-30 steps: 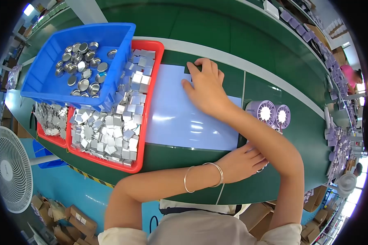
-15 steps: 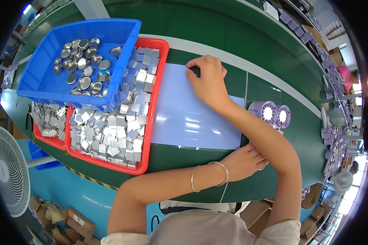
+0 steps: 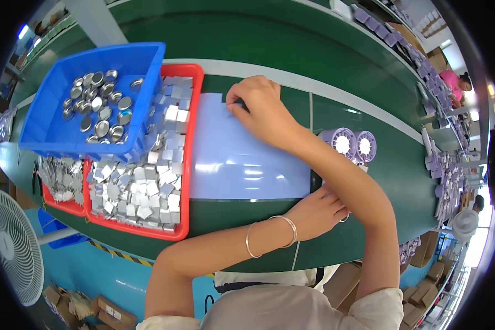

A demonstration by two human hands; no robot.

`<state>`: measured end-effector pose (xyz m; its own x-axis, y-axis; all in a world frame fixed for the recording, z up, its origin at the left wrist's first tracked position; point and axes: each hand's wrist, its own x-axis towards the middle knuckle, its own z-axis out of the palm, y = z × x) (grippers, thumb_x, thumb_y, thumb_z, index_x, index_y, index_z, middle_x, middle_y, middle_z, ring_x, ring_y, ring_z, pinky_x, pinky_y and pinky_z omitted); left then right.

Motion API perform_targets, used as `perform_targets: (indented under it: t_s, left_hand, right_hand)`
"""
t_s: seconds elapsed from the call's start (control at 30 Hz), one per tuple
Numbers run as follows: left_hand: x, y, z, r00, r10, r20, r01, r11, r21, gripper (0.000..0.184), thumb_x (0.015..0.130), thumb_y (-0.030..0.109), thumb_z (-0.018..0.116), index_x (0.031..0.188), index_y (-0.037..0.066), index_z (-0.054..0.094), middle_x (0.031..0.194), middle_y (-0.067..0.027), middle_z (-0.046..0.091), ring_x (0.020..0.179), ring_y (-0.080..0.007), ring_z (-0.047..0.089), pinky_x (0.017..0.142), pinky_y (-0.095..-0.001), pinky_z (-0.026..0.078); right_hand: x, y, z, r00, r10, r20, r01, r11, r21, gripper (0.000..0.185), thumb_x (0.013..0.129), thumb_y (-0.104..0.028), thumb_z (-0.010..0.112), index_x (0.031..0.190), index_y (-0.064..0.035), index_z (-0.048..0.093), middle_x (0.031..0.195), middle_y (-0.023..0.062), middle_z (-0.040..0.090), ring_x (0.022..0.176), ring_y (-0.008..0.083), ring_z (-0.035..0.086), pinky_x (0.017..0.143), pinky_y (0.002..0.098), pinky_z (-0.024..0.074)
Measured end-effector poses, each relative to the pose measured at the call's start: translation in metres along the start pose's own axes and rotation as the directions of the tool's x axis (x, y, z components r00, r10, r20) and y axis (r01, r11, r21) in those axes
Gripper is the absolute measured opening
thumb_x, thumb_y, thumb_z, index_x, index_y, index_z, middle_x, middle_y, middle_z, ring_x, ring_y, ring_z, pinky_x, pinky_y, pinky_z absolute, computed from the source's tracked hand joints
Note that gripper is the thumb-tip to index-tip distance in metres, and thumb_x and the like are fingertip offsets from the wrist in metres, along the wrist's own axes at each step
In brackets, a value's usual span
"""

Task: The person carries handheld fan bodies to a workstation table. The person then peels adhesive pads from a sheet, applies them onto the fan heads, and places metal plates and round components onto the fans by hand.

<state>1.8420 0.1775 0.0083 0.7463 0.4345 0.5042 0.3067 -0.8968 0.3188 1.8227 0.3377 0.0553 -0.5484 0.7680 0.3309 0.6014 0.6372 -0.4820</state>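
Observation:
My arms are crossed, the right forearm over the left hand. My right hand (image 3: 257, 108) is at the far edge of a glossy light-blue sheet (image 3: 242, 159) on the green table. Its fingers curl toward the thumb; whatever is between the tips is too small to make out. My left hand (image 3: 318, 213), with a ring and two bangles at the wrist, is low at the sheet's near right corner. Its fingers are bent, and their tips and anything under them are hidden. Just beyond the right forearm stand two lilac ribbed cylinders (image 3: 344, 142) with bright white centres.
To the left, a red tray (image 3: 186, 220) holds many silver square pieces (image 3: 143, 192). A blue bin (image 3: 44, 118) with round metal cups (image 3: 102, 128) rests over its far part. A white fan (image 3: 8, 247) stands at left. Another person (image 3: 454, 85) is far right.
The whole view has shifted, so tray, sheet and cylinders appear farther left. Both hands keep about the same places relative to the sheet, and nothing is visibly picked up or released.

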Motion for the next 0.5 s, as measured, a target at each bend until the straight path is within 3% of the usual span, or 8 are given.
perform_targets:
  t_s: [0.07, 0.13, 0.27, 0.3, 0.5]
  left_hand:
    - [-0.002, 0.002, 0.000, 0.999, -0.042, 0.008, 0.042, 0.999, -0.031, 0.036, 0.088, 0.019, 0.055, 0.123, 0.010, 0.062, 0.130, -0.0084, 0.056, 0.133, -0.0279, 0.044, 0.116, -0.0525, 0.025]
    - [-0.004, 0.002, 0.006, 0.999, -0.035, 0.041, 0.036, 0.999, -0.021, 0.040, 0.087, 0.023, 0.060, 0.125, 0.013, 0.061, 0.127, -0.0079, 0.056, 0.131, -0.0263, 0.046, 0.114, -0.0559, 0.027]
    - [0.002, 0.001, -0.012, 0.995, -0.008, 0.101, 0.002, 0.998, 0.057, 0.054, 0.084, 0.033, 0.067, 0.133, 0.014, 0.056, 0.140, -0.0118, 0.049, 0.135, -0.0307, 0.042, 0.113, -0.0584, 0.025]
    - [0.007, 0.000, -0.016, 0.991, -0.001, 0.132, -0.006, 0.999, 0.049, 0.054, 0.084, 0.033, 0.067, 0.133, 0.013, 0.056, 0.143, -0.0123, 0.048, 0.136, -0.0307, 0.041, 0.113, -0.0576, 0.026]
    - [0.018, 0.007, -0.027, 0.977, -0.063, 0.205, 0.049, 0.996, 0.070, 0.055, 0.086, 0.036, 0.065, 0.134, 0.011, 0.055, 0.145, -0.0154, 0.046, 0.137, -0.0326, 0.039, 0.111, -0.0591, 0.029]
  right_hand:
    - [-0.009, -0.002, -0.021, 0.992, -0.095, -0.084, 0.104, 0.989, 0.107, 0.009, 0.082, -0.006, 0.069, 0.089, -0.0031, 0.065, 0.087, 0.0109, 0.067, 0.088, 0.0304, 0.062, 0.083, 0.0383, 0.0464]
    - [-0.026, -0.012, -0.058, 0.995, 0.029, -0.095, 0.002, 0.951, 0.310, 0.011, 0.082, -0.006, 0.070, 0.090, -0.0022, 0.065, 0.089, 0.0115, 0.067, 0.086, 0.0284, 0.064, 0.078, 0.0371, 0.0491]
    - [-0.079, -0.002, -0.125, 0.957, 0.155, -0.243, -0.048, 0.917, 0.397, 0.011, 0.084, -0.008, 0.071, 0.091, -0.0026, 0.066, 0.089, 0.0085, 0.067, 0.083, 0.0230, 0.065, 0.079, 0.0326, 0.0502]
    - [-0.092, 0.011, -0.137, 0.940, 0.188, -0.283, -0.051, 0.902, 0.430, 0.012, 0.084, -0.007, 0.072, 0.093, -0.0019, 0.066, 0.090, 0.0061, 0.067, 0.085, 0.0177, 0.064, 0.080, 0.0307, 0.0505]
    - [-0.159, 0.066, -0.200, 0.847, 0.487, -0.213, -0.321, 0.788, 0.525, 0.021, 0.081, -0.003, 0.071, 0.099, 0.0005, 0.060, 0.091, 0.0037, 0.066, 0.088, 0.0096, 0.064, 0.081, 0.0259, 0.0499]
